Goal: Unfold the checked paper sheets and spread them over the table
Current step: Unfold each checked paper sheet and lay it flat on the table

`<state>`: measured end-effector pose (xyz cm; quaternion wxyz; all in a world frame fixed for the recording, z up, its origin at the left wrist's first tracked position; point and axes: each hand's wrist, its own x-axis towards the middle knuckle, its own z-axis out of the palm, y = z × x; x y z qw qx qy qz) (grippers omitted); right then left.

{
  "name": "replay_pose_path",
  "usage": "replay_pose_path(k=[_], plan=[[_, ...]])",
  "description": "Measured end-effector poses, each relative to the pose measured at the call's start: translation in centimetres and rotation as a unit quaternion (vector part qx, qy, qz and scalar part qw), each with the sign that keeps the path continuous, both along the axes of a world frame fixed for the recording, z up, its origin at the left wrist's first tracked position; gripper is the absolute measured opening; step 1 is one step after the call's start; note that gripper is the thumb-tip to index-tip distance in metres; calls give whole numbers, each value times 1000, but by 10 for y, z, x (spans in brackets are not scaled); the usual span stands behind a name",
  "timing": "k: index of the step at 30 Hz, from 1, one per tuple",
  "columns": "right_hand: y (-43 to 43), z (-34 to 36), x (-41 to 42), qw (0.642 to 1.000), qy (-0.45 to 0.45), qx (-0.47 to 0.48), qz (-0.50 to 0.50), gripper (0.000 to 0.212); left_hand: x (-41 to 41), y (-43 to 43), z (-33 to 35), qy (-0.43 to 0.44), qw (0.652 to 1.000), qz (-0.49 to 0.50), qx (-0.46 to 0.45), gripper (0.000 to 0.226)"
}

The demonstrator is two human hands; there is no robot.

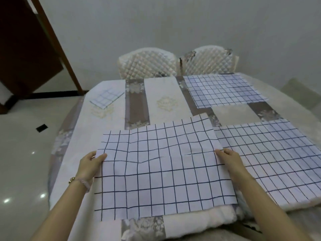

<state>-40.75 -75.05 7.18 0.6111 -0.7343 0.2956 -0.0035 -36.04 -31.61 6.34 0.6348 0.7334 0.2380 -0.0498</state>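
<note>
1. Checked paper sheets were the subject. Four were counted on the table (286,94): three opened out and one folded. The table itself carried a patterned cloth of pale and brown panels.

2. Largest in view was the near-right sheet (271,162), lying flat and open, its near edge overhanging the table's edge slightly. It lay just beside the sheet in hand; whether the two overlapped could not be told.

3. The centre sheet (161,171) lay at the near edge, directly before the person. It was open, with fold creases showing as ridges across its middle. Judged light, thin and limp, likely to tear if pulled hard, and likely to slide on the cloth. The side edges appeared the sound place to hold, with outward tension to flatten the creases.

4. The far-right sheet (224,89) lay open and flat, well apart from the centre sheet.

5. Two padded chairs (147,65) stood beyond the far edge.

6. The left hand (90,164) pinched the centre sheet's left edge, thumb on top, fingers hidden beneath. A bracelet was worn at that wrist.

7. The right hand (229,159) rested along the right edge, fingers closed upon the paper.

8. The folded sheet (106,98), smallest, lay at the far left, untouched. Judged as the one sheet outstanding.
</note>
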Motion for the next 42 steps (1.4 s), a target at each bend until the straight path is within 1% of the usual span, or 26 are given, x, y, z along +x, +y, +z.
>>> replay_pose_path(k=[1,3,4,5,7,8,9,10,11,13,14,17,21,23,27,32,35,36,37,39,40,42], plan=[[2,-7,8,1000,10,-1,5,23,4,3,-6,12,1000,0,1,41],[4,-21,19,1000,28,-8,8,17,8,5,-15,32,999,0,13,23],[5,-26,22,999,38,-15,9,17,9,5,-19,45,999,2,18,20],[5,-31,24,998,51,-25,11,19,8,5,-23,53,998,2,19,22],[5,-35,21,996,68,-44,31,27,4,10,-32,69,997,-2,20,37],[4,-37,19,995,71,-50,46,28,0,14,-37,82,996,-5,26,44],[2,-40,15,994,78,-53,56,23,-6,17,-40,91,995,-8,28,45],[0,-40,10,993,81,-56,59,14,-14,20,-42,96,995,-6,28,42],[-2,-41,5,993,80,-60,58,13,-22,22,-41,98,995,-6,27,38],[-9,-44,-7,992,94,-63,48,34,-42,24,-41,111,993,-15,33,37],[-12,-46,-14,991,103,-65,47,39,-53,24,-41,118,992,-27,41,38],[-16,-49,-35,989,122,-68,55,41,-80,22,-41,129,986,-61,87,36],[-15,-49,-48,989,106,-82,64,39,-100,14,-41,129,984,-54,107,34],[-15,-51,-54,989,101,-93,63,35,-108,11,-40,124,983,-43,125,33],[-20,-58,-70,983,93,-143,63,20,-125,1,-38,90,974,-22,205,25],[-18,-58,-69,980,72,-173,63,11,-135,-5,-39,81,966,-12,247,26],[-18,-60,-68,980,72,-176,65,14,-136,-7,-37,100,944,-36,313,30],[-18,-61,-69,979,72,-177,69,16,-135,-8,-37,106,927,-52,356,33],[-16,-60,-70,977,74,-186,72,19,-134,-11,-36,98,901,-70,416,38],[-13,-60,-71,964,64,-246,81,25,-128,-21,-36,31,845,-107,523,44],[-11,-59,-70,950,50,-294,89,26,-124,-31,-35,-18,826,-126,549,43],[-5,-57,-64,922,8,-371,110,26,-115,-59,-31,-111,800,-187,559,38]])
